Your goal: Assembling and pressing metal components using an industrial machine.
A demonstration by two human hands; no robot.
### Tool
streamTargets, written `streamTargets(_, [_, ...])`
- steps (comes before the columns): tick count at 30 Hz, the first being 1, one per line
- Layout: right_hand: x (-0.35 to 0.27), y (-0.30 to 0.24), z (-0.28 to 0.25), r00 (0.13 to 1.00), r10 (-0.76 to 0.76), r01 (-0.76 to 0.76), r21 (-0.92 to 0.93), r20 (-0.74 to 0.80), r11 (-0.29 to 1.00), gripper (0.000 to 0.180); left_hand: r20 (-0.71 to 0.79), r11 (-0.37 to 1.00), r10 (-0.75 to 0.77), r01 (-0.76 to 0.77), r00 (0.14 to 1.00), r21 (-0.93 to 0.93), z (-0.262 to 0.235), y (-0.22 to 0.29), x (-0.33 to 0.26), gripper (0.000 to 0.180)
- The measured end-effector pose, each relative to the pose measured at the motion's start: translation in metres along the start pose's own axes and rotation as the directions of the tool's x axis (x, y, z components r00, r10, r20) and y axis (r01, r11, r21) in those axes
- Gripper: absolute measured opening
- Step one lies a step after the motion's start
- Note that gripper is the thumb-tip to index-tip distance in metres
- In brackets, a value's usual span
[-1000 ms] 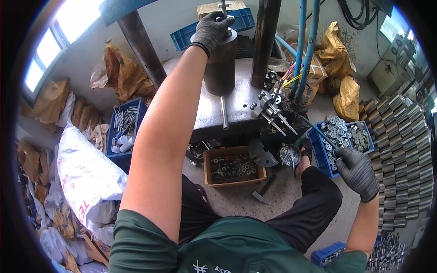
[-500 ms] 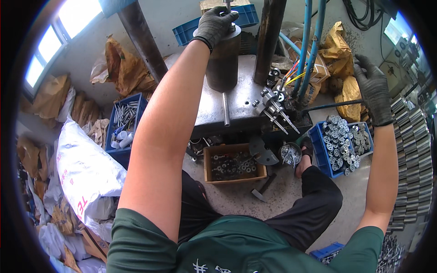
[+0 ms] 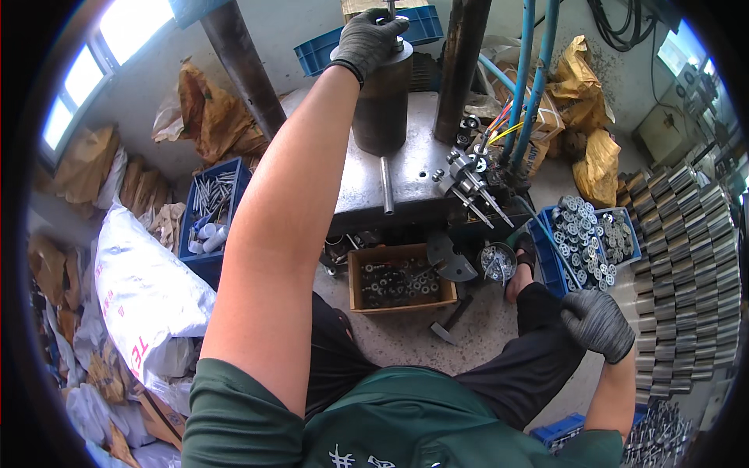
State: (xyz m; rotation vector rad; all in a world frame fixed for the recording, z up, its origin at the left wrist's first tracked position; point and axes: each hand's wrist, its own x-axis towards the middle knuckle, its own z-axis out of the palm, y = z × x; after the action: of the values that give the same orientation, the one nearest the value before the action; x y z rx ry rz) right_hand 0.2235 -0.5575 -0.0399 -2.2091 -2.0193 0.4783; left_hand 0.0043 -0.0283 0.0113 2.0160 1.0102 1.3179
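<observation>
My left hand, in a dark grey glove, reaches up to the top of a thick dark metal cylinder on the press table. Its fingers are closed round a thin upright metal rod above the cylinder's pale top plate; the fingertips are partly hidden. At my right knee, my gloved right hand is closed at the near end of a long thin lever. That lever runs up to the controls beside the blue pipes. A short steel bar lies on the table in front of the cylinder.
Metal shafts with gears lie at the table's right. A blue bin of small wheels stands by the lever. Below are a wooden box of rings and a hammer. Stacked metal tubes line the right side.
My right hand has come down and toward me from the upper right, swinging the lever from nearly level to a downward slant. The left hand stays at the cylinder's top.
</observation>
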Motion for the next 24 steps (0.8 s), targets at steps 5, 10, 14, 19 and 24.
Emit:
streamTargets(5, [0.009,0.002,-0.016,0.994,0.048,-0.038,0.102,-0.097,0.994,0.024,-0.011,0.999,-0.011,0.012,1.0,0.046,-0.004,0.006,-0.004,0.059])
streamTargets(10, [0.009,0.004,-0.021,0.996,0.023,-0.021,0.025,-0.087,0.999,0.028,-0.004,0.999,0.0,0.0,1.0,0.053,-0.004,0.003,-0.003,0.059])
streamTargets(14, [0.009,0.002,-0.02,0.995,0.043,-0.037,-0.061,0.089,0.997,0.028,-0.01,0.999,-0.004,0.004,1.0,0.049,-0.002,0.002,-0.001,0.059])
streamTargets(19, [0.009,0.005,-0.017,0.988,-0.007,0.018,0.074,-0.153,0.997,0.029,-0.025,0.998,0.014,-0.012,1.0,0.063,-0.001,0.002,-0.001,0.058])
streamTargets(24, [0.01,0.007,-0.02,0.999,0.029,-0.029,0.011,0.027,1.0,0.03,0.013,0.999,-0.041,0.041,0.999,-0.016,-0.002,0.005,-0.004,0.058])
